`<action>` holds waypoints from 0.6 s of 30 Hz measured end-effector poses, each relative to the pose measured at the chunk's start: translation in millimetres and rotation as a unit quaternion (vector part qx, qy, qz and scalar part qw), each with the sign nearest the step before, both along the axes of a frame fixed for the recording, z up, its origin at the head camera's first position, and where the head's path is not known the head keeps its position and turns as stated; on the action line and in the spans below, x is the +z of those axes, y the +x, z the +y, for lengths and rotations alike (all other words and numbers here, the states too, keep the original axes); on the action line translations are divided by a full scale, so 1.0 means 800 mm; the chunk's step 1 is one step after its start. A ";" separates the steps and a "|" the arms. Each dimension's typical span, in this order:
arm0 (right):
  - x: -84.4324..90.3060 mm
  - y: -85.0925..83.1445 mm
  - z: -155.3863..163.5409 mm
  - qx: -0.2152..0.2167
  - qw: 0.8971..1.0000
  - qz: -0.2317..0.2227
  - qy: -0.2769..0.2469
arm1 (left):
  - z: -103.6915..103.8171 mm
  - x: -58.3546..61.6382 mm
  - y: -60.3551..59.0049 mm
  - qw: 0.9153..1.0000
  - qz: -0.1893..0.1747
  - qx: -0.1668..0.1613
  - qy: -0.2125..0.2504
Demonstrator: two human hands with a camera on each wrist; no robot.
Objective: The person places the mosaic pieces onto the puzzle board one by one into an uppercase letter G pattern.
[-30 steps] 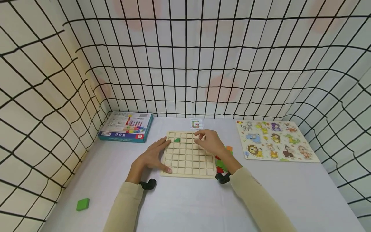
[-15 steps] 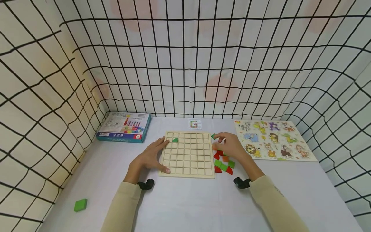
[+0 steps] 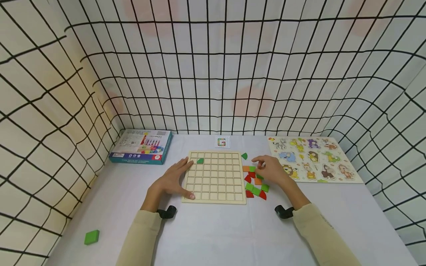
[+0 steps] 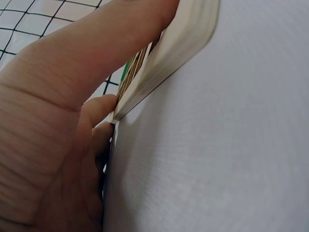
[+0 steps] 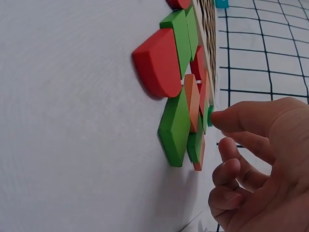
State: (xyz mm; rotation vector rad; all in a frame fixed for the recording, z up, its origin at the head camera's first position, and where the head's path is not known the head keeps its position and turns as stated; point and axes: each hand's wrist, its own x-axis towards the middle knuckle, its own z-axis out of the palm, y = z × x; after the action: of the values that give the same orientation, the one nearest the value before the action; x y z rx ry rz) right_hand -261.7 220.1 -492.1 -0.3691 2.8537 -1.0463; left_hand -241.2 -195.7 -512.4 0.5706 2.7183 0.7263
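A wooden grid board [image 3: 213, 184] lies mid-table with one green piece [image 3: 200, 160] in its top row. My left hand [image 3: 179, 177] rests flat on the board's left edge, fingers straight and thumb at the near corner. The left wrist view shows that thumb [image 4: 72, 92] lying along the board's edge [image 4: 183, 43]. My right hand [image 3: 263, 169] hovers over a pile of red, green and orange pieces [image 3: 254, 184] right of the board. Its fingers [image 5: 241, 118] are loosely curled, one tip touching a small green piece [image 5: 210, 116]. It holds nothing.
A green triangle [image 3: 244, 156] lies apart above the pile. A blue box [image 3: 141, 146] sits at the back left, a letter card [image 3: 222, 142] behind the board, an animal puzzle [image 3: 313, 159] at the right. A green block [image 3: 91, 236] lies near left. Mesh walls enclose the table.
My right hand left the board's top row, moved right to the pile of pieces, then drew slightly nearer. The left hand stayed on the board.
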 end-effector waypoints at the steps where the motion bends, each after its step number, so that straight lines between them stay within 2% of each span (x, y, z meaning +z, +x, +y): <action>1: -0.001 0.000 0.001 0.001 1.000 -0.005 -0.001 | 0.000 -0.001 0.000 1.000 0.002 0.000 -0.002; 8: -0.005 -0.001 0.000 0.000 0.999 -0.048 0.003 | -0.001 -0.003 -0.002 1.000 0.003 0.000 -0.006; 18: -0.006 -0.002 -0.001 -0.002 0.999 -0.049 0.015 | 0.000 -0.001 -0.001 1.000 0.005 -0.003 -0.006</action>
State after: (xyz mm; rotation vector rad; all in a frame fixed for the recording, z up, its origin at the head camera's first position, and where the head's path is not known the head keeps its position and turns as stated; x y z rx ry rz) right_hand -263.3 219.4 -496.9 -0.3010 2.7820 -0.9933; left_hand -241.8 -196.0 -513.3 0.5802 2.7273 0.7066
